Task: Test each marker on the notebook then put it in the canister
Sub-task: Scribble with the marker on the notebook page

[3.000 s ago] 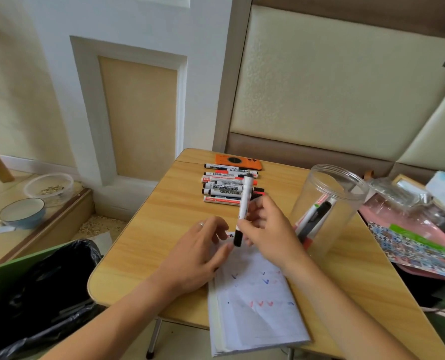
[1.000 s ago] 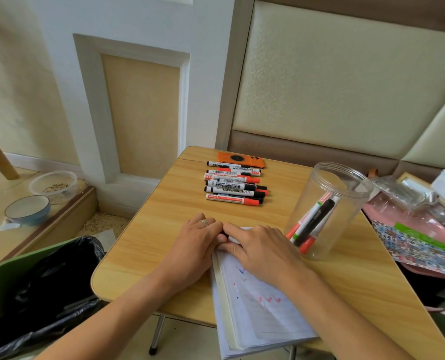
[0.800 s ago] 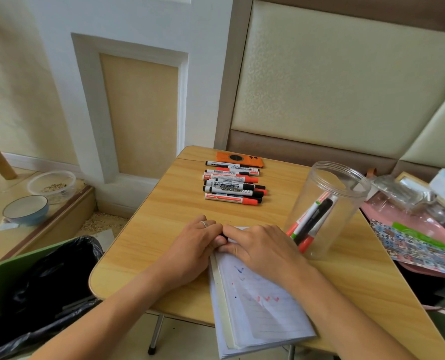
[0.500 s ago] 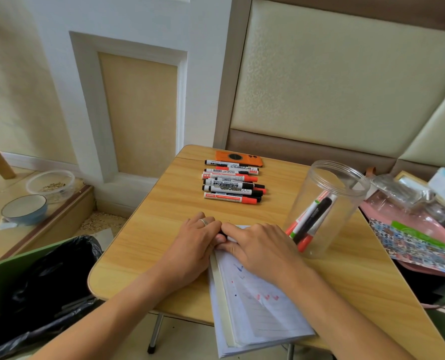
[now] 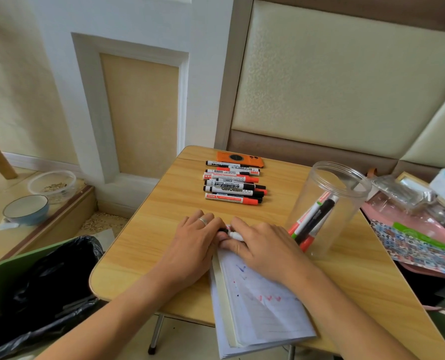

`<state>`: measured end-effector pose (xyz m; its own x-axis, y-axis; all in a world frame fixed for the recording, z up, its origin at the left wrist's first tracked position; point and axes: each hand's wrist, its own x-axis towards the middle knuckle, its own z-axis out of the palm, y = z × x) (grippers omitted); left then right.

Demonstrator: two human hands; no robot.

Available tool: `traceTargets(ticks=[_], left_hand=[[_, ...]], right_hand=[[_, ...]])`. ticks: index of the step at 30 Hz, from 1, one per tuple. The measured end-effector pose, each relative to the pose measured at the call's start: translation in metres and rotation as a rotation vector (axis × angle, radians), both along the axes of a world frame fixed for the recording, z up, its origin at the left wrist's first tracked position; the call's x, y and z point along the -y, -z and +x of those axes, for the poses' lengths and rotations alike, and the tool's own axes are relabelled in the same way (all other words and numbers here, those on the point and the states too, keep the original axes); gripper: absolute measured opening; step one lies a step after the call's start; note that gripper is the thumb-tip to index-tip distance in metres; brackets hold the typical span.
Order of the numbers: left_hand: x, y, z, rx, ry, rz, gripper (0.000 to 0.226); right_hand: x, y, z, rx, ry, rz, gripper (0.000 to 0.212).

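Black-capped marker pinched between 2 hands, lined paper notebook beneath

A wooden table stands against a white panelled wall and cream, seemingly padded panels

— Any writing you can read?
— One black marker in the row on the table says "WHITEBOARD", upside down from here. The one just behind it reads "WHITEBOARD MARKER"
— And the rest?
— A red marker has a small label, too tiny to read, like everything else
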<state>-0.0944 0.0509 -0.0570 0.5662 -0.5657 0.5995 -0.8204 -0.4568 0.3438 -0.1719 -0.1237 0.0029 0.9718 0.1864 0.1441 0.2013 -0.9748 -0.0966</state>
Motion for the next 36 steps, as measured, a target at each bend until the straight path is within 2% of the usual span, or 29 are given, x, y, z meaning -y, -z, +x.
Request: traceTargets(ticks=[2, 5, 8, 13, 16, 22, 25, 29, 32, 36], left_hand=[[-0.001, -0.001, 0.002, -0.038, -0.046, -0.034, 0.03], [-0.001, 0.0, 0.009, -0.107, -0.142, -0.1, 0.02], [0.0, 0.0, 0.018, -0.181, -0.22, -0.115, 0.009], [0.005, -0.005, 0.036, -0.28, -0.308, -0.097, 0.012], [0.011, -0.001, 0.046, -0.279, -0.327, -0.038, 0.017], [0.013, 0.005, 0.049, -0.286, -0.298, 0.026, 0.022], [0.011, 0.001, 0.036, -0.305, -0.308, -0.005, 0.033], [0.004, -0.006, 0.003, -0.255, -0.258, -0.024, 0.054], [-0.002, -0.004, -0.013, -0.277, -0.193, 0.091, 0.063], [-0.007, 0.0, -0.016, -0.277, -0.169, 0.193, 0.071]], right_hand=[[0.001, 0.0, 0.0, -0.015, 0.077, 0.051, 0.036], [0.005, 0.009, 0.0, -0.023, 0.161, 0.123, 0.02], [0.003, 0.014, -0.001, -0.01, 0.223, 0.127, 0.016], [-0.006, 0.018, -0.001, 0.003, 0.28, 0.005, 0.015], [-0.011, 0.019, -0.001, -0.003, 0.29, -0.054, 0.021], [-0.011, 0.017, -0.002, -0.015, 0.299, -0.056, 0.025], [-0.011, 0.016, -0.003, -0.012, 0.327, -0.021, 0.025], [-0.006, 0.016, -0.003, 0.027, 0.378, 0.197, 0.016], [0.004, 0.016, 0.001, 0.107, 0.382, 0.48, 0.022], [0.012, 0.007, 0.003, 0.103, 0.362, 0.91, 0.03]])
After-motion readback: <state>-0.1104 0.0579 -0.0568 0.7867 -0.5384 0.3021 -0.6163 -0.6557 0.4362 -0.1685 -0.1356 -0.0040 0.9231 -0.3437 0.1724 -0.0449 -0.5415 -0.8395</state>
